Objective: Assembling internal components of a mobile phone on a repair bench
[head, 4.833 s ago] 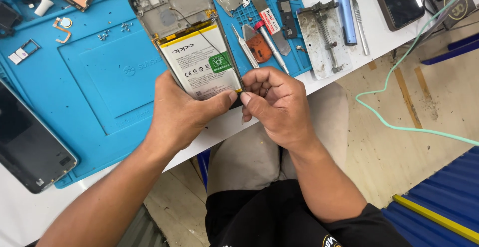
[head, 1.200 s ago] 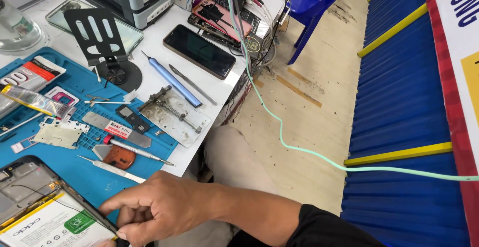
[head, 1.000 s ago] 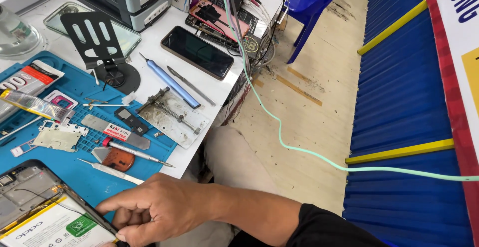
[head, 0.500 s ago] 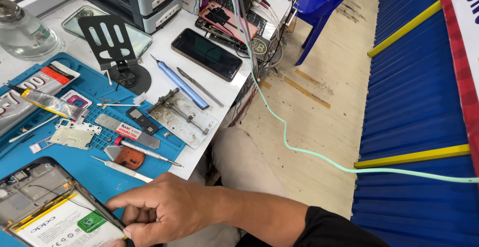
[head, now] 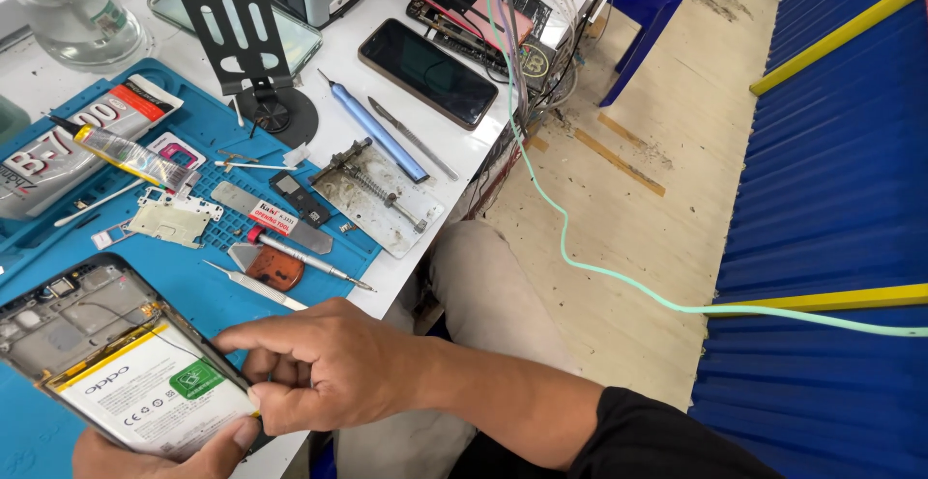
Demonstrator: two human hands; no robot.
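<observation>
White-labelled battery (head: 155,397) in opened phone (head: 106,358), right hand (head: 329,368) pinching its edge, left thumb (head: 217,440) underneath.

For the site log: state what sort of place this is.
Most likely a phone repair bench. An opened phone with its battery exposed lies on a blue work mat, beside a precision screwdriver and a glue tube.
</observation>
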